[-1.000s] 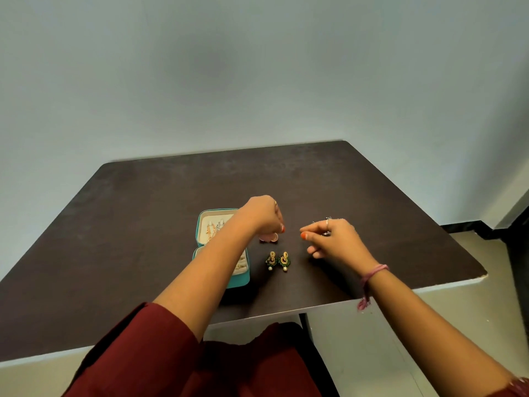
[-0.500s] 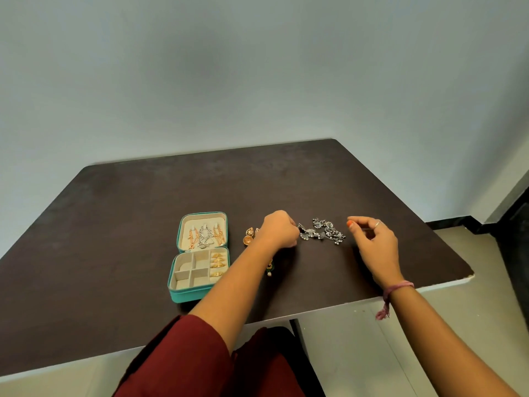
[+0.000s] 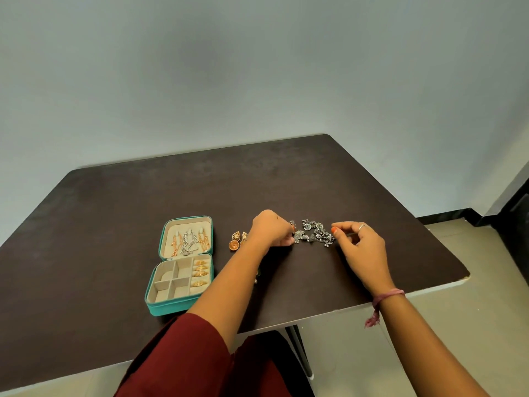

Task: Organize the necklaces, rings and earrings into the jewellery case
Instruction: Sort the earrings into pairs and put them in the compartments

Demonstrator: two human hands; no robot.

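- A teal square case (image 3: 183, 262) lies open on a dark brown, matte table (image 3: 114, 202), towards the near left; its upright-hinged lid lies back flat, lined in cream.
- In the lid, thin chains (image 3: 187, 242), gold at the sides and silver in the middle, hang in a loose bunch; in the tray's right-hand column sit four gold rings (image 3: 199, 272), one behind another; the other cream compartments hold nothing that can be made out.
- Just right of the case, on the table, lie gold earrings (image 3: 237, 240), round and drop-shaped, partly hidden by the left wrist.
- Further right, between the two hands, a cluster of silver earrings (image 3: 313, 234) lies in a tangle; dark, ornate metal with small pale beads.
- The left hand (image 3: 272, 230) reaches in from the near left, knuckles up, fingers curled under at the left end of the silver cluster; whether it pinches a piece I cannot tell; its forearm crosses a small green earring (image 3: 256, 275), which barely shows.
- The right hand (image 3: 357, 247) rests at the right end of the cluster, fingers loosely bent, the orange-nailed thumb tip touching the silver pieces; it grips nothing clearly; a ring sits on one finger and a pink thread circles the wrist.
- A dark red sleeve (image 3: 183, 353) covers the left upper arm; a pale wall (image 3: 257, 67) stands behind.
- Compared with half a second ago, the right hand has moved in closer to the cluster; the left hand and the case lie much as they did.
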